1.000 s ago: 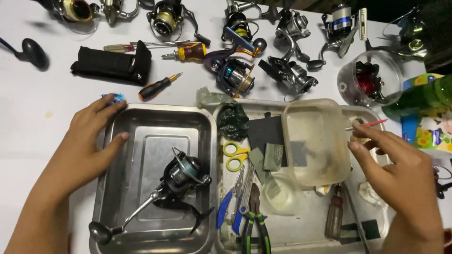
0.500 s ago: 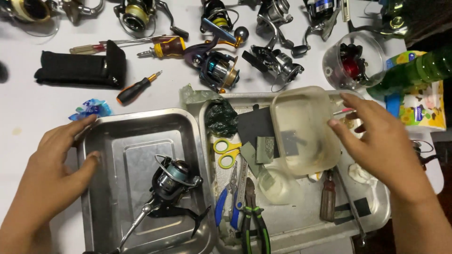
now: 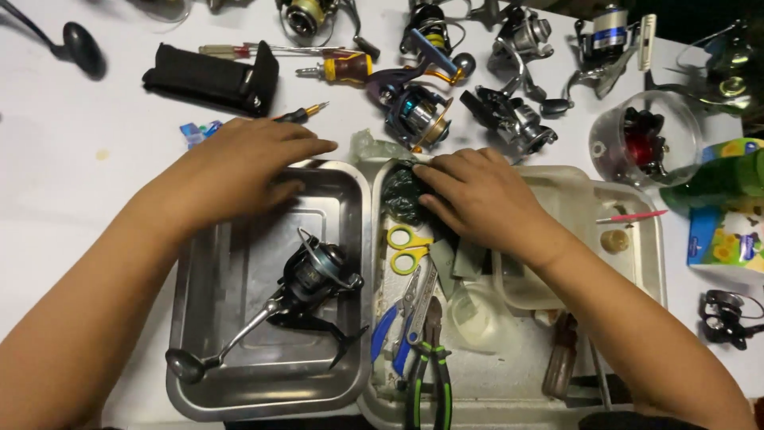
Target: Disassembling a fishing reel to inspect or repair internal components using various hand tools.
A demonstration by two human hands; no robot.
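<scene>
Landmark: left tray (image 3: 239, 382), a shallow steel pan on the white table (image 3: 72, 191); all places below are given relative to it
Left hand (image 3: 239, 163): lies palm down over the tray's far rim, fingers stretched out flat and slightly spread; it grips nothing, and its fingertips reach toward the tray's far right corner
Right hand (image 3: 481, 199): just right of the left tray, over the far end of the right tray (image 3: 649, 239); palm down, fingers loosely curled, fingertips pressing on a dark green cloth (image 3: 402, 199); whether it pinches the cloth cannot be told
Dark green cloth: bunched in the right tray's far left corner, just beyond the dividing rims
Black reel (image 3: 314, 275): lies inside the left tray, right of centre, its handle (image 3: 207, 354) running to the near left corner; apart from both hands
Scissors (image 3: 406, 247): yellow handles, just right of the left tray, near side of the cloth
Pliers (image 3: 426, 374): green and black grips, right of the tray's near right corner, beside blue-handled pliers (image 3: 386, 334)
Clear tub (image 3: 581, 215): further right, partly under the right wrist
Small screwdriver (image 3: 298, 115): beyond the tray's far rim, touching or just behind the left hand's fingers
Black pouch (image 3: 211, 76): well beyond the tray, far left
Loose reels (image 3: 418, 111): several, scattered beyond both trays
Green bottle (image 3: 716, 183): far right, well apart from the left tray
</scene>
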